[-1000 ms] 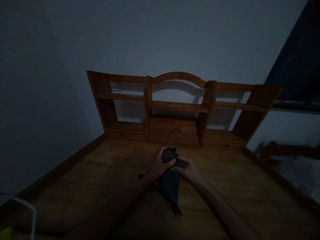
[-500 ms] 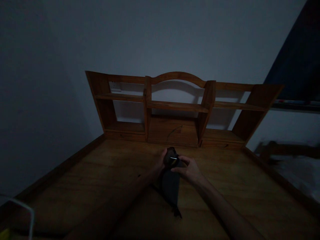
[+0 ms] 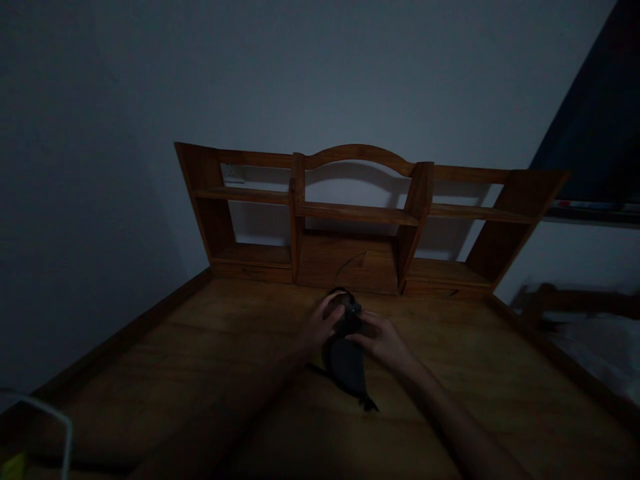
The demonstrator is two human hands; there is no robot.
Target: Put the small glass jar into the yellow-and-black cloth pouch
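Between my hands, above the wooden desk, is a dark pair of sunglasses (image 3: 351, 309), partly covered by fingers. My left hand (image 3: 320, 327) grips it from the left, fingers over the top and thumb across the front. From the right, my right hand (image 3: 385, 340) pinches its edge between thumb and fingers. A dark grey cloth pouch (image 3: 347, 367) hangs or lies just below the hands, its black drawstring end pointing toward the lower right. Dim light hides the finer detail, and I cannot tell whether the pouch is held too.
The wooden desk (image 3: 225, 333) has a raised edge on the left and right. At its back stands a wooden shelf unit (image 3: 357, 212) against the wall. A pale bent tube (image 3: 66, 433) and a yellow thing (image 3: 14, 465) show at lower left.
My left thumb has come round over the front of the sunglasses, which have turned. The pouch's drawstring end has swung up and to the right.
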